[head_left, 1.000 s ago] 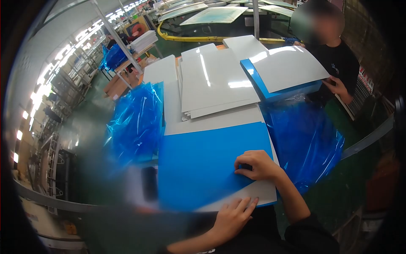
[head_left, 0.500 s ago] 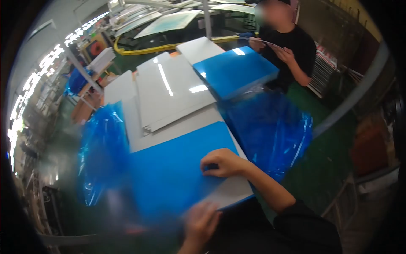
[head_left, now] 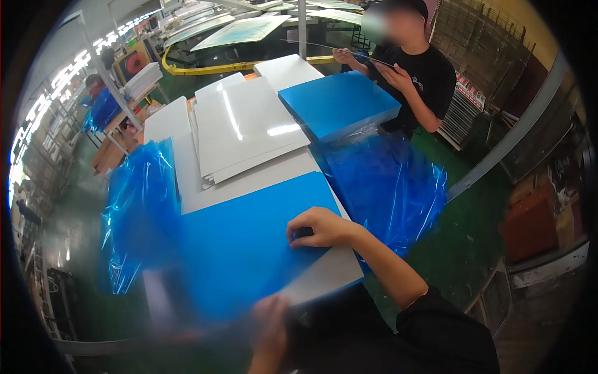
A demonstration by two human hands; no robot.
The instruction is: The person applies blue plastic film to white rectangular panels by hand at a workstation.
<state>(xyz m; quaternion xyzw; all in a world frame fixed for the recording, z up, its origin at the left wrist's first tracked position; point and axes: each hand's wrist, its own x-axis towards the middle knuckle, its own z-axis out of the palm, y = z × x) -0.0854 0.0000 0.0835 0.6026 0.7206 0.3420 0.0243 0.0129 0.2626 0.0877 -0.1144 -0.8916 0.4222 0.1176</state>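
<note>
A flat panel lies before me, mostly under blue film (head_left: 249, 218). At its front right corner a pale grey triangle of bare surface (head_left: 330, 274) shows beside the film's slanting edge. My right hand (head_left: 321, 227) rests over the film near that edge, fingers curled closed around a small dark patch; what it holds I cannot make out. Low at the panel's front edge is my left hand (head_left: 271, 311), smeared by motion, its fingertips by the lower end of the film's edge. Underneath lies a larger whitish sheet (head_left: 255, 187).
White panels (head_left: 249, 131) are stacked behind. A blue-topped stack (head_left: 339, 103) stands at the back right. Crumpled blue film hangs off the left (head_left: 140, 206) and right (head_left: 386, 187) sides. Across the table, a person (head_left: 414, 75) holds a thin sheet. A grey post (head_left: 511, 131) slants at right.
The view has shifted slightly, moving the scene left and up. My left hand has shifted left along the front edge; my right hand keeps its curled pose. The person opposite tilts the thin sheet differently.
</note>
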